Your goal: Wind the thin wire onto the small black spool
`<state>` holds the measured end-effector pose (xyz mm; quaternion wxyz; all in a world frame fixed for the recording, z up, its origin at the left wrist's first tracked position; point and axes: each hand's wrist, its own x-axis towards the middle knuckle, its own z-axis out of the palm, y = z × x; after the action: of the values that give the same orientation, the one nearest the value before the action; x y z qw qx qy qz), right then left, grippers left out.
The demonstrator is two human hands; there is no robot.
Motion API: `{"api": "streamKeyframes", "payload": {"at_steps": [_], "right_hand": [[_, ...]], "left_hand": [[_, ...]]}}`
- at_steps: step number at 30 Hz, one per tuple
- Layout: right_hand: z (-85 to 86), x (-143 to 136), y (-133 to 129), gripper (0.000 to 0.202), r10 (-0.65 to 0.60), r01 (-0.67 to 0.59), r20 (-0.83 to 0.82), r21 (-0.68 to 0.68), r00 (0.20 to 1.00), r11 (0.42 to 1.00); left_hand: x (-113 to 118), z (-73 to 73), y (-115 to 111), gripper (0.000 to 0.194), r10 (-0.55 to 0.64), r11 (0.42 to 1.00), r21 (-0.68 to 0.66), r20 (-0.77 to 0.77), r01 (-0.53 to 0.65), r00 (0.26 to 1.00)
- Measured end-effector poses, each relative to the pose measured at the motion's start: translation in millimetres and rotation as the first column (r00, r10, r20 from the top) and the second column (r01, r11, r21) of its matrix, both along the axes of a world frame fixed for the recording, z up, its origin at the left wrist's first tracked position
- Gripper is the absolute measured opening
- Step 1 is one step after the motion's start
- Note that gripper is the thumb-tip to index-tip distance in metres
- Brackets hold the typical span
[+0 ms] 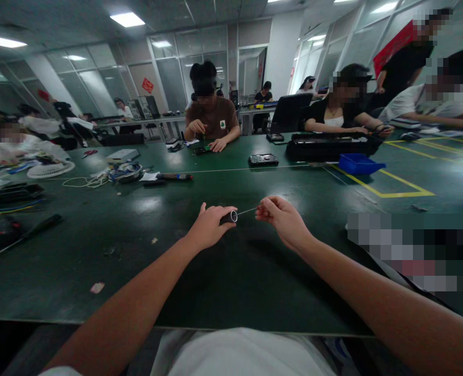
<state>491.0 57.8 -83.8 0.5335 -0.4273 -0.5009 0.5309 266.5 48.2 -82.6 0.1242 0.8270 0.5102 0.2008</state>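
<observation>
My left hand (207, 227) is closed around a short dark cylinder (229, 217) with a bright ring at its end, which points to the right. Between my two hands runs a thin, pale rod or wire (247, 211), reaching toward the cylinder's ringed end. Whether it goes inside cannot be made out. My right hand (281, 219) pinches the other end of this thin piece between thumb and fingers. Both hands are above the green table (231, 282), close to its near edge.
Across the table a person (212, 115) handles a small green board. Ahead lie a dark rectangular device (263, 160), a long black unit (325, 147) and a blue bin (359, 164). At left are a white fan (51, 169), cables and a dark screwdriver-like tool (174, 177).
</observation>
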Motion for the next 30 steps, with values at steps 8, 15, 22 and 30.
{"api": "streamKeyframes", "payload": {"at_steps": [8,15,22,30], "right_hand": [[15.0,3.5,-9.8,0.033,-0.082,0.011,0.367,0.194,0.927,0.981],[16.3,6.3,-13.6,0.019,-0.118,-0.076,0.541,0.322,0.832,0.944],[17.4,6.4,-13.0,0.034,-0.108,-0.083,0.605,0.28,0.789,0.956],[9.5,6.7,-8.5,0.023,-0.094,-0.132,0.595,0.324,0.799,0.937]], "left_hand": [[-2.0,-3.7,2.1,0.041,0.009,1.0,0.001,0.01,-0.009,1.0],[-2.4,-1.3,1.1,0.041,0.021,1.0,0.005,-0.005,-0.021,1.0],[0.3,-1.4,-0.5,0.041,0.004,1.0,-0.015,-0.017,-0.005,1.0],[0.0,-1.3,-0.3,0.04,0.013,1.0,-0.021,-0.01,-0.013,1.0]]}}
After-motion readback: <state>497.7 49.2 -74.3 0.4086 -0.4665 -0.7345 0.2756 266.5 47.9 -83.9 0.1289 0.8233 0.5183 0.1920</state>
